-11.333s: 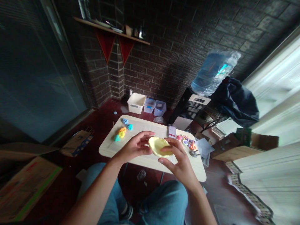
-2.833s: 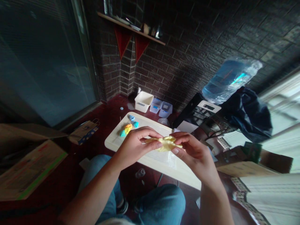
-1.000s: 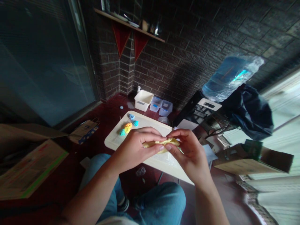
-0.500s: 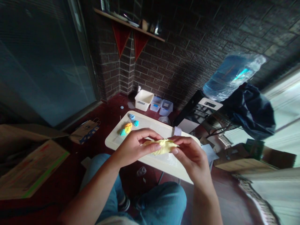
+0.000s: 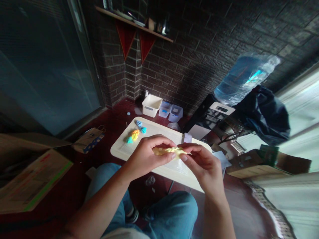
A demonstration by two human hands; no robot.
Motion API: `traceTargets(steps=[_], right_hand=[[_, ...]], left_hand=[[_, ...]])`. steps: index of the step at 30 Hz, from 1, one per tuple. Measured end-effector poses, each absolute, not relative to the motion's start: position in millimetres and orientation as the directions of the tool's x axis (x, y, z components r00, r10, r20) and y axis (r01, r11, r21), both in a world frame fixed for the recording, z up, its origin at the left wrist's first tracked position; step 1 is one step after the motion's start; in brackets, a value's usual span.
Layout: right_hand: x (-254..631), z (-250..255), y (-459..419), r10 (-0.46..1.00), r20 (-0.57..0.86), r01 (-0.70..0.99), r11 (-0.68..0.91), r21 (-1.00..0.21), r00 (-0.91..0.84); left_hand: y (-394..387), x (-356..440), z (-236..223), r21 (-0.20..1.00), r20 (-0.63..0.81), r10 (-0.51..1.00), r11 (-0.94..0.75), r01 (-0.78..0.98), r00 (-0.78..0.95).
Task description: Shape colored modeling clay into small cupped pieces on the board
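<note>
My left grip [image 5: 149, 154] and right grip [image 5: 205, 164] are both closed on a pale yellow sheet [image 5: 177, 152] of soft, dough-like stuff, thumbs on the near side, fingers over the far side. I have it in the air above the worktop [image 5: 118, 147]; its upper edge is ragged and crinkled between my fingers. Both ends vanish behind my fingers, so I cannot tell its whole outline. Beyond my left grip, toward the far left corner, lie soft, rounded lumps: a mottled blue lump [image 5: 139, 123], a turquoise lump [image 5: 143, 130], an orange lump [image 5: 135, 132] and a yellow lump [image 5: 135, 136] touching, with a green lump [image 5: 129, 140] just beside. The worktop is cream with rounded corners, its right end partly covered by my right grip. A flat lilac slab [image 5: 187, 137] shows near the far edge, its lower part hidden. On the dark red floor [image 5: 117, 120] behind stand a white bin [image 5: 149, 112] and two translucent plastic boxes [image 5: 175, 114], before a rough brick wall [image 5: 171, 59]. To the right, a blue bottle [image 5: 241, 79] in crinkled clear film tops a dark stand, poorly lit. Objects on the shelf [image 5: 134, 24] are too dim to make out, and my forearms are cut off below.
</note>
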State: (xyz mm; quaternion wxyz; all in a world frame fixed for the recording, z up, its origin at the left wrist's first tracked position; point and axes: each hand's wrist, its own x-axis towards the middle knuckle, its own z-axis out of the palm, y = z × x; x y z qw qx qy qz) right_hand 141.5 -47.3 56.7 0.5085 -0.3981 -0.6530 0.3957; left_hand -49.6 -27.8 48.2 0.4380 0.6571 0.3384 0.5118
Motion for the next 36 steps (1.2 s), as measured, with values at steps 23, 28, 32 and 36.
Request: traceTargets(steps=[23, 28, 32, 36], right_hand=[[137, 64, -40, 0.775, 0.511, 0.31, 0.623, -0.718, -0.373], [133, 59, -42, 0.836, 0.46, 0.216, 0.529, -0.821, -0.301], [131, 56, -43, 0.922, 0.34, 0.081, 0.36, -0.93, -0.186], [131, 57, -42, 0.956, 0.22, 0.058, 0.235, -0.97, -0.196]], left_hand=[[-23, -53, 52, 0.898, 0.406, 0.885, -0.432, 0.08, 0.228], [-24, -54, 55, 0.882, 0.422, 0.872, -0.458, 0.108, 0.248], [-23, -53, 55, 0.879, 0.417, 0.866, -0.461, 0.122, 0.275], [-23, -52, 55, 0.866, 0.429, 0.853, -0.482, 0.132, 0.297]])
